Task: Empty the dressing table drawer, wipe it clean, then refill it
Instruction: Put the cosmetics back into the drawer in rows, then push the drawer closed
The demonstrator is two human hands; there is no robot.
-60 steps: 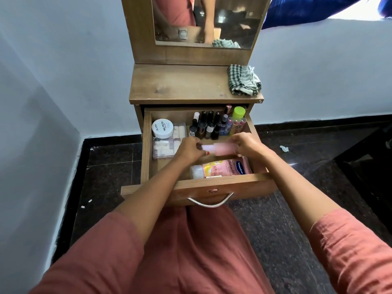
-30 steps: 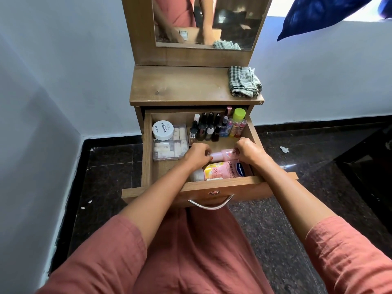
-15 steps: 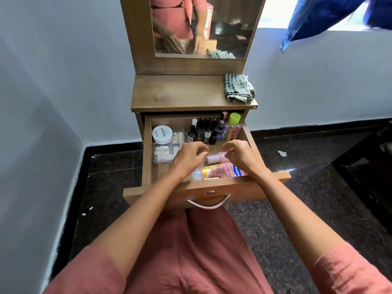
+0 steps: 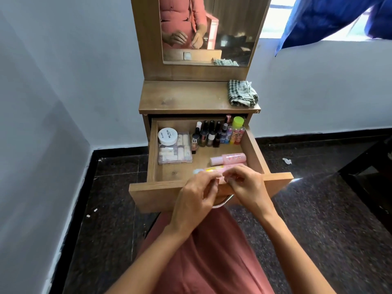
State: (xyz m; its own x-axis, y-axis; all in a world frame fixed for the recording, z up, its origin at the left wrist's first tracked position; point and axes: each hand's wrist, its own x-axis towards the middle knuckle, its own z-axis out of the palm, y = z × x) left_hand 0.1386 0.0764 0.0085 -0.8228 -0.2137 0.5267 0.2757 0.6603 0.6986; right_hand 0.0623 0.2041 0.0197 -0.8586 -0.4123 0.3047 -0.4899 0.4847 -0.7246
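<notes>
The dressing table drawer stands pulled out and holds things. A pink bottle lies on its side in the middle, and a pink and yellow lotion tube lies just in front of it, partly hidden by my fingers. At the left, a white jar rests on a clear box. Several nail polish bottles and a green-capped bottle stand along the back. My left hand and my right hand hover over the drawer's front edge, fingers loosely curled and holding nothing.
A checked cloth lies on the right of the tabletop, below the mirror. A white wall runs close along the left. Dark furniture stands on the dark floor at the right. A blue cloth hangs by the window.
Both hands laid the pink bottle down in the drawer behind the lotion tube, let go of it, and drew back to the drawer's front edge.
</notes>
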